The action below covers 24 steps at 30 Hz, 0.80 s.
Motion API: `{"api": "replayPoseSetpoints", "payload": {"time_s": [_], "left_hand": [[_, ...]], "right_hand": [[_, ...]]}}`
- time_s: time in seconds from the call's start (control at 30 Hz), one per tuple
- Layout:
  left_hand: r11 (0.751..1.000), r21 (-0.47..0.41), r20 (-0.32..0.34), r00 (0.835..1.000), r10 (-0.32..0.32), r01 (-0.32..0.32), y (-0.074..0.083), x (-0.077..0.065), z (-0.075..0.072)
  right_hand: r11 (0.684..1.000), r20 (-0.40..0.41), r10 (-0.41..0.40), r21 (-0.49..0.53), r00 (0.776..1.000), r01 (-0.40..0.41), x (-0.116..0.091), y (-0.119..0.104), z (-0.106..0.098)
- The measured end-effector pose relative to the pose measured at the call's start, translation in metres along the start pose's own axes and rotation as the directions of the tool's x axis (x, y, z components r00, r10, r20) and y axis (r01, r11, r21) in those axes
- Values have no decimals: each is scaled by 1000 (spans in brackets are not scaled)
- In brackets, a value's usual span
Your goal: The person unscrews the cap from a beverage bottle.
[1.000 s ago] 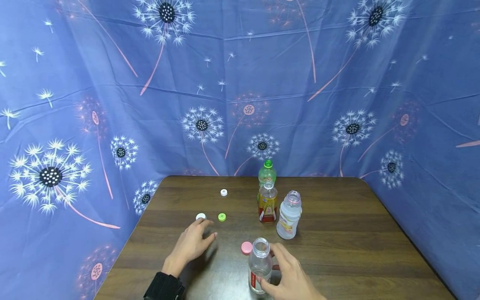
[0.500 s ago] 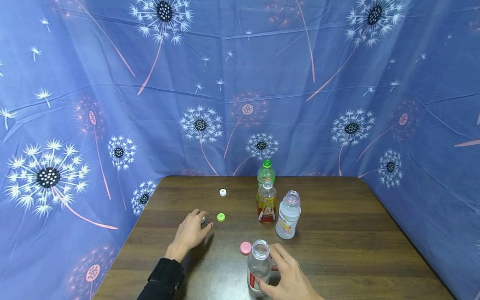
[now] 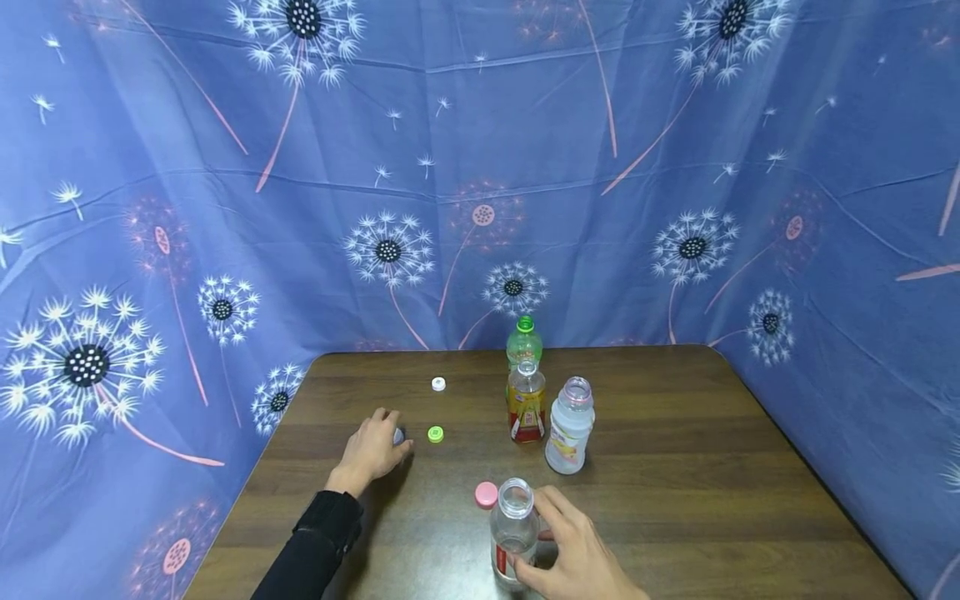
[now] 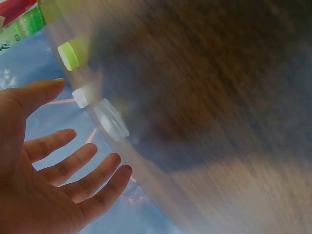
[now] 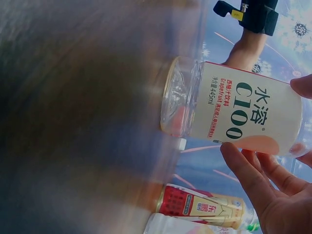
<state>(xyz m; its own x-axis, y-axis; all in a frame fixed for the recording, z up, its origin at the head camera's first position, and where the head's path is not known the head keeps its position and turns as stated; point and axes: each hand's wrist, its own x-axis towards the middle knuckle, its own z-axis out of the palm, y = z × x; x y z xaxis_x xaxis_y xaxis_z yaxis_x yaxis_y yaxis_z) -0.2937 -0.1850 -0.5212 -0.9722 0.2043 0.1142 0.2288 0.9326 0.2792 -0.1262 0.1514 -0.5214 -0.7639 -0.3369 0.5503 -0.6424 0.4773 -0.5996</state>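
My left hand (image 3: 371,450) hovers low over the table around a white cap (image 3: 398,436), which is partly hidden behind the fingers. The left wrist view shows that hand (image 4: 63,165) with thumb and fingers spread, the wide cap (image 4: 112,120) just past the fingertips. With thumb and fingers, my right hand (image 3: 573,546) grips an uncapped clear bottle (image 3: 514,533) standing upright near the front. Its white label (image 5: 243,107) reads C100 in the right wrist view. A pink cap (image 3: 486,495) lies just left of this bottle.
Past the left hand lie a green cap (image 3: 436,434) and a small white cap (image 3: 438,383). Three uncapped bottles stand farther back: a frosted one (image 3: 570,433), a yellow-and-red labelled one (image 3: 527,408) and a green one (image 3: 523,343). Blue patterned cloth (image 3: 585,250) hangs behind the table.
My left hand has reached forward over the white cap, which now sits between thumb and fingers, mostly covered. The right hand keeps its grip on the bottle. The head view has shifted slightly.
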Motion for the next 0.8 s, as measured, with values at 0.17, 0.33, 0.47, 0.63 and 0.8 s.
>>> {"api": "replayPoseSetpoints", "payload": {"time_s": [0.17,0.33,0.47,0.63,0.8], "left_hand": [[1000,27,34,999,-14,13,-5,8,4],[998,64,44,999,-15,12,-6,12,5],[997,83,35,999,0,-3,-5,11,6],[995,99,31,999,9,-12,-4,8,8],[996,83,15,1000,5,-6,-5,8,11]], "right_hand": [[999,18,38,2,999,-38,-1,0,0],[997,29,80,18,996,-80,-2,-1,0],[996,31,86,24,996,-87,-2,-1,1],[995,27,92,26,995,-92,-2,0,2],[995,23,98,22,995,-99,-2,0,2]]}}
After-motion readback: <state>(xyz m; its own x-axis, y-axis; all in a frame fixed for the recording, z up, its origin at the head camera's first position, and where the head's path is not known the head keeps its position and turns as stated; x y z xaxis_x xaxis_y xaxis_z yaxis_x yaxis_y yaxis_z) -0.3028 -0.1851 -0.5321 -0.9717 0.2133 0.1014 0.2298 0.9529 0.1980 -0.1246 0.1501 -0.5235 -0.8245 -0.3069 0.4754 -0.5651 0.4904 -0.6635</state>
